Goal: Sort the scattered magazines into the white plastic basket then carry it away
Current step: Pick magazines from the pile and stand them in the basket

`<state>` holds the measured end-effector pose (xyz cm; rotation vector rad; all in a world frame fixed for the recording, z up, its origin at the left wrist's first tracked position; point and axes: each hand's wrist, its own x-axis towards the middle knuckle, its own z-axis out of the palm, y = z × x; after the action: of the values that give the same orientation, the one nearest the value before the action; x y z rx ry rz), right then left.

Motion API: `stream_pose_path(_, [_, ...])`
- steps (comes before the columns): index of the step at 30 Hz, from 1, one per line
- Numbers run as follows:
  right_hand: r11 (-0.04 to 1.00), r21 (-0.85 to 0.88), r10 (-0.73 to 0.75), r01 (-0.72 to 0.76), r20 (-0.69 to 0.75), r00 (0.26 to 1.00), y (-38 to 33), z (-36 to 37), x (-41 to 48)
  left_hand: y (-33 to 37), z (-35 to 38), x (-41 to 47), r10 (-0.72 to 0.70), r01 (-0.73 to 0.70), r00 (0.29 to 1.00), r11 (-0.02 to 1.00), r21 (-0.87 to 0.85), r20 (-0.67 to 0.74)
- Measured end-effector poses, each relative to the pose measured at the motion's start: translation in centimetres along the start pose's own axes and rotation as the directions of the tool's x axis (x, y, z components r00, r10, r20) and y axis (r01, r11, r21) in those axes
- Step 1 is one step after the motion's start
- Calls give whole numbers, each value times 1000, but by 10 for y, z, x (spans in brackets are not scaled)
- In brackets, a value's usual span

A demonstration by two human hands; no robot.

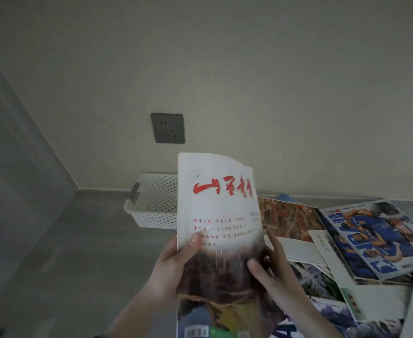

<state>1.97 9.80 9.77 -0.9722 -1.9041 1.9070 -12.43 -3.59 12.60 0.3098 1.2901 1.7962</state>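
Both hands are holding one magazine (217,211) upright in the air, just in front of the white basket (155,208), which is sitting on the floor (66,252) by the wall; the left hand (173,262) is gripping the left edge with its thumb on the cover; the right hand (276,274) is pinching the right edge, thumb in front and fingers (277,250) behind, so both are clamped on the magazine; it is looking thin, light and floppy, its top right corner curling over; the cover is probably glossy and a bit slippery, so taking it by the spine edge or both long sides seems safest, and pages could crease if forced in; writing: large red brush-style Chinese title across the top, a small ® mark above it, and several lines of smaller red Chinese text below, too blurred to read; more magazines (322,276) are lying overlapped on the floor to the right, among them a blue magazine (376,240) with big white letters I cannot make out; a grey wall socket (167,128) is showing above the basket.
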Motion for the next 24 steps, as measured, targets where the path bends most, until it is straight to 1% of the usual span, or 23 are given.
stream_pose_path(1, [998,60,2,-5,49,999,-6,2,11,14,-10,2,9,-9,1000,1000,11,21])
stream_pose_path(2, [995,103,-16,9,64,998,-13,4,23,30,-18,6,30,-31,999,999,39,32])
stream_pose_path(4, [988,122,-96,94,11,995,-28,11,46,60,-37,20,134,-135,991,976,170,18])
stream_pose_path(5, [984,98,-146,151,-57,988,-38,15,59,74,-46,31,201,-197,980,946,256,9])
stream_pose_path(7, [962,13,-267,273,-163,950,-58,26,88,104,-63,57,318,-297,948,866,403,15])
stream_pose_path(9, [924,-104,-382,368,-216,898,-81,41,118,128,-78,87,401,-358,916,779,515,30])
stream_pose_path(10, [910,-152,-413,386,-246,877,-90,49,134,139,-86,104,421,-368,906,730,576,44])
stream_pose_path(13, [888,-281,-441,365,-290,849,-108,69,184,162,-111,153,445,-352,893,609,711,61])
stream_pose_path(15, [888,-316,-428,333,-305,851,-107,78,214,169,-127,184,470,-306,883,577,757,-1])
stream_pose_path(20, [917,-340,-341,208,-398,851,-80,92,265,154,-154,241,473,-203,865,633,747,-165])
stream_pose_path(22, [926,-343,-306,159,-436,846,-65,95,278,140,-162,257,468,-186,857,672,717,-216])
stream_pose_path(24, [941,-315,-266,121,-472,841,-51,96,288,124,-169,270,479,-184,845,679,711,-238])
